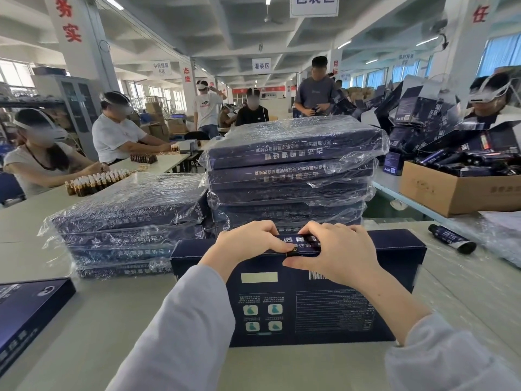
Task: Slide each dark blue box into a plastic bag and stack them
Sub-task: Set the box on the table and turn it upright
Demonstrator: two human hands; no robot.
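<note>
A dark blue box [324, 306] lies flat in front of me, its printed back facing up. My left hand [248, 244] and my right hand [335, 249] both grip its far edge at the middle, fingers curled over the top flap and thumbs on the near face. Behind it stands a tall stack of bagged boxes [290, 170] in crinkled clear plastic. A lower stack of bagged boxes [127, 230] sits to its left. An unbagged dark blue box [25, 314] lies at the near left table edge.
A dark tube [451, 238] lies on the table at the right, near loose plastic bags [496, 235]. A cardboard carton [456, 190] of tubes and a heap of open dark boxes [423, 119] sit at the back right. Seated people work with small bottles [95, 182] at the left.
</note>
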